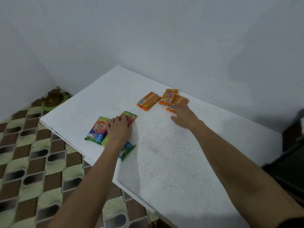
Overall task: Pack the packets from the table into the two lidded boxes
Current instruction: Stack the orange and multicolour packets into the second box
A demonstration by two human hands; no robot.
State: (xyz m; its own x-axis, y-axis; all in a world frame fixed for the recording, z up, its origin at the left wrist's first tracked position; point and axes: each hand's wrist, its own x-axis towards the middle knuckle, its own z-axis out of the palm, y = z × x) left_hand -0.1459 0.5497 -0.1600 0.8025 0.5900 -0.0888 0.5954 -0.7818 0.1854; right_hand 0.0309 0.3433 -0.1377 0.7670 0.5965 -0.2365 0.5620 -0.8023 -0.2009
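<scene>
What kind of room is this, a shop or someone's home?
Probably a room in a home, though I can't be sure: a plain white table pushed into a corner of bare pale walls, and patterned brown-and-green floor covering. Nothing like shop shelving shows.

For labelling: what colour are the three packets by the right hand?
Orange packets, clearest in the head view.

Three orange packets (164, 100) lie flat at the bench's twelve o'clock, three rainbow-coloured packets (96, 130) overlapping at nine.
</scene>
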